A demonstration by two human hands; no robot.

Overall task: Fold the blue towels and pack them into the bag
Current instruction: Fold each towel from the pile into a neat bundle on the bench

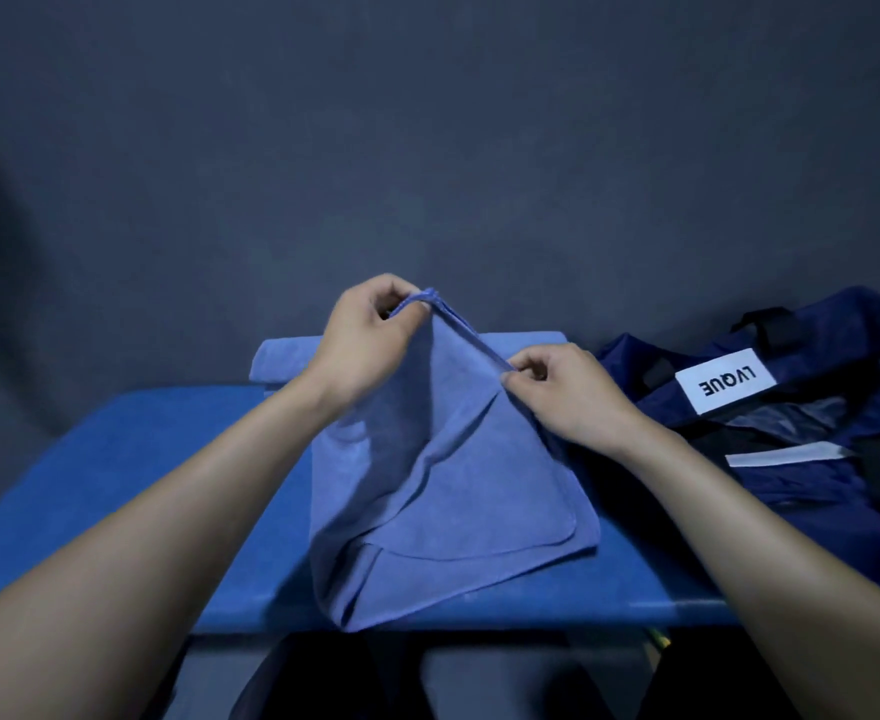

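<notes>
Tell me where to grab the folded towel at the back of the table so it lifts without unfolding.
Take the folded towel by its rolled near edge, coming from the left: that side is bare, while the left hand, right hand and the lifted towel cover its middle. Probably the fold holds the layers together.

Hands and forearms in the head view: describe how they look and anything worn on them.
Both forearms are bare right down to the picture's lower edge; no sleeve shows. The left hand and the right hand wear no gloves. No watch, bracelet or ring can be seen on either wrist or on the fingers that show. The light is dim, so finer marks cannot be made out.
</notes>
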